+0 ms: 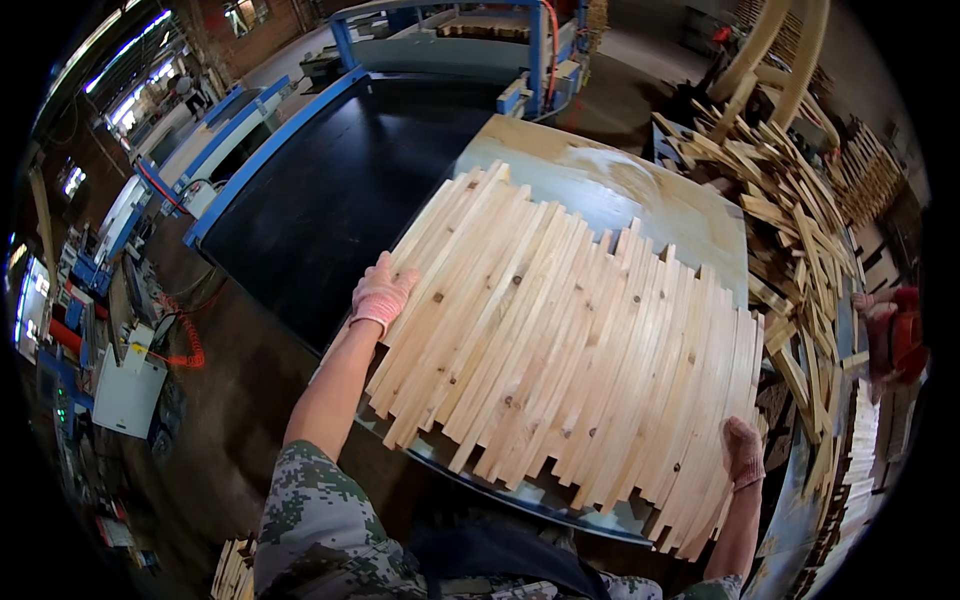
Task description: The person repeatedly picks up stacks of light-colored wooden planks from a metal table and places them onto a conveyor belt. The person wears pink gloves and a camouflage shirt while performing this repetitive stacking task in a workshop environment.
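A broad row of pale wooden strips [560, 350] lies side by side in front of me, with knots in the wood and uneven ends. My left hand [385, 292], in a pink knit glove, grips the left edge of the row. At the near right corner, my right hand [743, 455], also gloved, is curled against the outermost strips; its fingertips are partly hidden. Beneath the strips is a smooth table [640, 185], its pale, stained top showing beyond their far ends.
A black conveyor bed [310, 170] with a blue frame adjoins the table on the left. To the right is a heap of loose wood offcuts [800, 240]. Another person's hand [868, 300] shows at the far right. A white control box [128, 392] stands at left.
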`<move>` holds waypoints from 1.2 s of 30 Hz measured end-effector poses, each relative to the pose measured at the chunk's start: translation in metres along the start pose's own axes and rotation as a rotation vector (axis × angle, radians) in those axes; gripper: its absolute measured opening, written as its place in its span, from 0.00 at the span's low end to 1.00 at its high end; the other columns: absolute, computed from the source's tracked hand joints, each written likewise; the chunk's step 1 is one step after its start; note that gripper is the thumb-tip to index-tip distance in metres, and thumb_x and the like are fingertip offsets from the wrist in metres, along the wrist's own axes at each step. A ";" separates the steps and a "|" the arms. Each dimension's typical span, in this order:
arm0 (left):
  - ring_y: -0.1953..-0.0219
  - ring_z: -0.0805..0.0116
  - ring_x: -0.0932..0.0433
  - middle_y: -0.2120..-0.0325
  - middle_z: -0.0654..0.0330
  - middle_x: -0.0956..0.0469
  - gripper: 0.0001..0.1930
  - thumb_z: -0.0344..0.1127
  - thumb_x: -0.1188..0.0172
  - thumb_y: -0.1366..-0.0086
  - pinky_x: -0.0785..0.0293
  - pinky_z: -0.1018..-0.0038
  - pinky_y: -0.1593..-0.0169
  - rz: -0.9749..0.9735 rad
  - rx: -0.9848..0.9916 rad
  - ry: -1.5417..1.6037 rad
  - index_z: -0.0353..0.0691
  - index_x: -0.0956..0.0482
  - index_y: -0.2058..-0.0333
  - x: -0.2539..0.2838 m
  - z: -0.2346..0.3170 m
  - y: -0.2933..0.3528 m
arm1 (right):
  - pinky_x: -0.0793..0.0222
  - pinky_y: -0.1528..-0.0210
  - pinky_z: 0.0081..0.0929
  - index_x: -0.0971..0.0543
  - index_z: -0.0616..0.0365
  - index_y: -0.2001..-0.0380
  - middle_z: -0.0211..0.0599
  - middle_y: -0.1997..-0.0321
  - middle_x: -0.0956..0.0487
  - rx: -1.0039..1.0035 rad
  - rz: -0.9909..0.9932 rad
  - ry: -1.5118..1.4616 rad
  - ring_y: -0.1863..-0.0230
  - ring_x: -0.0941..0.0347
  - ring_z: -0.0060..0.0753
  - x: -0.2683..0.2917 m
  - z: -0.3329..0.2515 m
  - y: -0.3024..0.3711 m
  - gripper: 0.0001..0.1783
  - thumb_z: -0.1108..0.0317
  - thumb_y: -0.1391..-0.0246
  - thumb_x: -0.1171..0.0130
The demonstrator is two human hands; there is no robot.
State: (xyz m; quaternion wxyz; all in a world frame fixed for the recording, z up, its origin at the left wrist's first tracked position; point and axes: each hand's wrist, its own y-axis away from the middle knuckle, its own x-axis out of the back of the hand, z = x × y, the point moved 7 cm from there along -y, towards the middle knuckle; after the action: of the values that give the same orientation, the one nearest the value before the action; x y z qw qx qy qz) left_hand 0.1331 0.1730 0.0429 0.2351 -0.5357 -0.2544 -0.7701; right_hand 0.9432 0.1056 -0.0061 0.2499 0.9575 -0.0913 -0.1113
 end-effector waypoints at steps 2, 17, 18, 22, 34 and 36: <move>0.31 0.45 0.27 0.32 0.43 0.28 0.47 0.70 0.43 0.32 0.32 0.53 0.29 0.021 -0.002 0.014 0.53 0.42 0.21 0.003 -0.005 -0.003 | 0.21 0.57 0.29 0.20 0.54 0.66 0.23 0.68 0.19 0.057 0.000 0.032 0.67 0.20 0.27 -0.012 -0.012 0.010 0.08 0.66 0.45 0.30; 0.33 0.45 0.28 0.36 0.45 0.27 0.44 0.70 0.44 0.30 0.34 0.51 0.31 -0.031 -0.037 -0.130 0.56 0.39 0.23 0.029 0.018 -0.026 | 0.26 0.53 0.26 0.18 0.52 0.67 0.22 0.66 0.19 -0.013 -0.007 0.054 0.62 0.23 0.23 -0.011 -0.027 -0.031 0.05 0.65 0.42 0.32; 0.33 0.44 0.28 0.35 0.45 0.27 0.43 0.70 0.45 0.30 0.34 0.51 0.31 -0.030 -0.057 -0.156 0.55 0.38 0.23 0.022 0.021 -0.033 | 0.26 0.50 0.27 0.17 0.51 0.66 0.22 0.64 0.18 -0.061 -0.003 0.059 0.60 0.22 0.24 -0.011 -0.025 -0.039 0.05 0.64 0.42 0.32; 0.23 0.40 0.42 0.25 0.40 0.41 0.45 0.70 0.49 0.28 0.49 0.46 0.23 0.005 -0.092 -0.320 0.48 0.40 0.23 0.007 0.024 -0.041 | 0.25 0.49 0.28 0.16 0.53 0.62 0.24 0.62 0.17 -0.113 0.009 0.068 0.59 0.21 0.24 -0.019 -0.022 -0.047 0.07 0.64 0.40 0.35; 0.22 0.42 0.42 0.23 0.43 0.40 0.46 0.72 0.59 0.24 0.52 0.44 0.21 0.024 -0.028 -0.623 0.38 0.39 0.24 0.052 -0.090 -0.153 | 0.15 0.57 0.35 0.32 0.58 0.33 0.39 0.51 0.18 -0.194 -0.147 -0.113 0.54 0.18 0.32 -0.312 0.004 -0.079 0.33 0.73 0.39 0.32; 0.21 0.41 0.46 0.21 0.44 0.44 0.44 0.71 0.60 0.23 0.52 0.45 0.21 0.107 -0.012 -0.551 0.43 0.43 0.22 0.061 -0.116 -0.166 | 0.17 0.49 0.37 0.34 0.58 0.30 0.41 0.46 0.18 -0.167 -0.207 -0.065 0.51 0.19 0.36 -0.355 -0.002 -0.074 0.38 0.71 0.40 0.29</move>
State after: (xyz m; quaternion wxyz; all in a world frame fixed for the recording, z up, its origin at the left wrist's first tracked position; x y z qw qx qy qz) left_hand -0.0732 0.2197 0.0427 0.1942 -0.7391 -0.2754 -0.5833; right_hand 0.6119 0.2517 0.0187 0.3129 0.9336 0.0097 -0.1744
